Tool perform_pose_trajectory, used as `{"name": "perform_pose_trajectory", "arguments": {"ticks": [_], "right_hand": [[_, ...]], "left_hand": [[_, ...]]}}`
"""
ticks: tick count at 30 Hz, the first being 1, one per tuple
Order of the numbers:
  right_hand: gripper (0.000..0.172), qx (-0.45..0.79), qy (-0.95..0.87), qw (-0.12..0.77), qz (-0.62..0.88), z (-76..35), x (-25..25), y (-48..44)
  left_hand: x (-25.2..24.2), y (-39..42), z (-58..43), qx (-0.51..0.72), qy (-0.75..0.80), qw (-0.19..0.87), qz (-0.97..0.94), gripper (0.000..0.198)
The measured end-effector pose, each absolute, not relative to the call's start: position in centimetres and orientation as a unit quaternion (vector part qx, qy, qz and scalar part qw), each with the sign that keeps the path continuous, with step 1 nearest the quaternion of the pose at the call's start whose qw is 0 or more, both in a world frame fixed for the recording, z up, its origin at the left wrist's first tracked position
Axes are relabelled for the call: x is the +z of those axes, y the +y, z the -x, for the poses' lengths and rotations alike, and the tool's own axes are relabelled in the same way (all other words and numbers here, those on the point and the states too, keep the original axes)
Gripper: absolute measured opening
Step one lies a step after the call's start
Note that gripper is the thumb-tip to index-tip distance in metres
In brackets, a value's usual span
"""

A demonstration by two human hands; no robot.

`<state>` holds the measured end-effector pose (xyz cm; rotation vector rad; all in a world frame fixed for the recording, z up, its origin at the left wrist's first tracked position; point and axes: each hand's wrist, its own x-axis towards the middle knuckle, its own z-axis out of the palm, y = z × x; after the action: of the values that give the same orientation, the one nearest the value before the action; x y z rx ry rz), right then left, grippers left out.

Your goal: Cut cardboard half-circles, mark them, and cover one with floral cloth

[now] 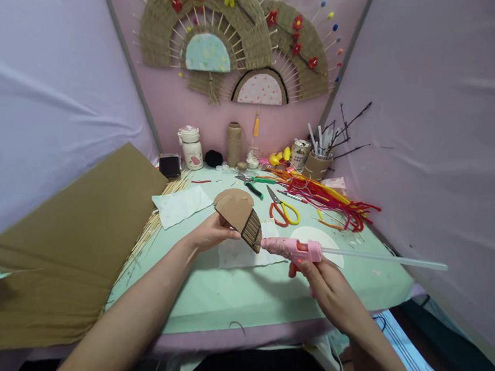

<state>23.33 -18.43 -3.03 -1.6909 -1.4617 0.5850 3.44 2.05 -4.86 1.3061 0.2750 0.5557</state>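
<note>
My left hand (214,231) is closed on a folded-looking cardboard piece (235,207), tilted above the table. Its lower right part shows a dark-edged, ribbed strip. In my right hand (320,277) is a pink hot glue gun (291,247) with a long clear glue stick coming out of its back. The gun's nozzle meets or nearly meets the right edge of the cardboard; I cannot tell whether they touch. Below the cardboard lies a white cloth or paper piece (239,256). A white rounded sheet (321,239) rests behind the gun.
Scissors (282,208) and green-handled pliers (253,183) lie beyond the hands. Red and orange pipe cleaners (330,198) spread at the right. A large cardboard sheet (74,241) leans at the left over thin sticks (147,229). Twine (234,143) and a jar (191,148) stand at the back.
</note>
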Motion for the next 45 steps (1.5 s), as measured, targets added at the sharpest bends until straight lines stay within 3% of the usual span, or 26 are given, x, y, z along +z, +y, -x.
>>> {"name": "perform_pose_trajectory", "arguments": {"ticks": [13, 31, 45], "right_hand": [[0.051, 0.224, -0.556, 0.391, 0.698, -24.0, -3.8, -18.6], [0.046, 0.237, -0.56, 0.456, 0.65, -22.6, -2.9, -16.9], [0.049, 0.202, -0.539, 0.434, 0.693, -22.8, -2.8, -17.1]], "left_hand": [[-5.0, 2.0, -3.3, 0.249, 0.131, 0.757, -0.59, 0.077], [-4.9, 1.1, -4.0, 0.145, 0.066, 0.702, -0.694, 0.091], [-4.8, 1.3, -3.8, 0.168, 0.084, 0.701, -0.688, 0.091]]}}
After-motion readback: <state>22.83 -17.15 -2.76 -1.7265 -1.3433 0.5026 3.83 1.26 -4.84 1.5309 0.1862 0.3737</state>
